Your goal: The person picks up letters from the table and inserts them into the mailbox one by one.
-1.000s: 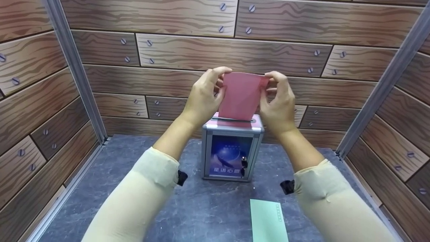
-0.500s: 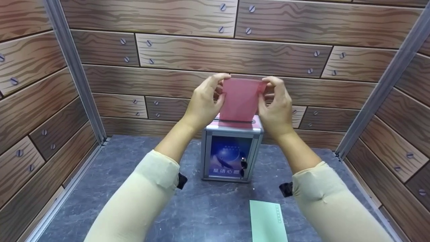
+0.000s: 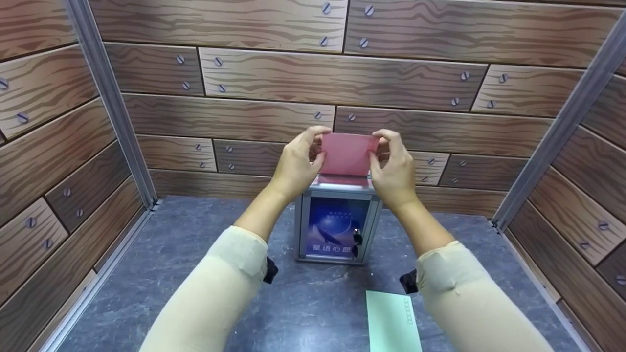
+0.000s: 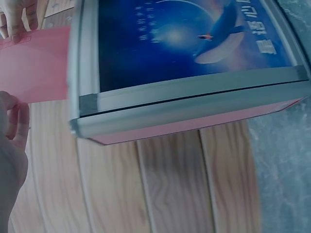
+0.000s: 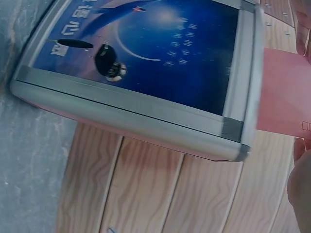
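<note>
A pink envelope (image 3: pixel 346 154) stands upright in the slot on top of a silver-framed box (image 3: pixel 337 225), its lower part hidden inside. My left hand (image 3: pixel 297 161) pinches the envelope's left edge between thumb and fingers. At the opposite edge, my right hand (image 3: pixel 395 168) pinches it the same way. The left wrist view shows the envelope (image 4: pixel 36 68) running into the box's top end, with both hands on its edges. Printed small squares line one edge of the envelope (image 5: pixel 282 92) in the right wrist view.
A green envelope (image 3: pixel 393 320) lies on the dark marbled table (image 3: pixel 303 308) in front of the box. Keys (image 5: pixel 106 59) hang from the lock on the box's blue front panel. Wood-patterned walls (image 3: pixel 274 73) with metal corner posts enclose the table.
Both hands have moved down together, and the pink envelope has sunk further into the slot, so less of it shows above the box. The green envelope stays in place.
</note>
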Demonstrator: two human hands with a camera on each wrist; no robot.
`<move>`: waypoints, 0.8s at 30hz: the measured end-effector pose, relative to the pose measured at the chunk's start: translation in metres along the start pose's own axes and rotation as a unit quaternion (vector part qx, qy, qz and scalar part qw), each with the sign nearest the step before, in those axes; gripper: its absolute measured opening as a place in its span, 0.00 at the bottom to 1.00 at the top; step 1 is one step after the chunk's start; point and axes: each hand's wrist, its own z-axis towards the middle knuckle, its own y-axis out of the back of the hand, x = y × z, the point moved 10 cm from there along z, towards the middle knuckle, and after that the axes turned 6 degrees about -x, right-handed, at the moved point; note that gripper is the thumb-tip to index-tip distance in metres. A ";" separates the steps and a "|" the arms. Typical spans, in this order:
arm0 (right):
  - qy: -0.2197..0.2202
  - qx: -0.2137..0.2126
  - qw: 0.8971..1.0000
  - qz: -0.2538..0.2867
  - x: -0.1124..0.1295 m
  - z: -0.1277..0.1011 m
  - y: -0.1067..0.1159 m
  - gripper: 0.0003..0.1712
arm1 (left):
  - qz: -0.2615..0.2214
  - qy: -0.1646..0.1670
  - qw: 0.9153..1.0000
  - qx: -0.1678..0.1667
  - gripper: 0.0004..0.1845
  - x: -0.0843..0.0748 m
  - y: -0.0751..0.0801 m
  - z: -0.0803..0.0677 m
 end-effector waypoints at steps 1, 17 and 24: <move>-0.007 0.003 1.000 0.001 -0.003 -0.002 -0.002 0.22 | 0.002 0.003 1.000 0.002 0.23 0.003 -0.002 -0.001; -0.094 0.046 0.994 -0.012 -0.046 -0.025 -0.027 0.23 | -0.006 0.076 0.996 0.036 0.26 0.050 -0.027 -0.025; -0.120 0.030 0.992 -0.004 -0.056 -0.035 -0.027 0.23 | -0.007 0.100 0.994 0.050 0.26 0.056 -0.033 -0.028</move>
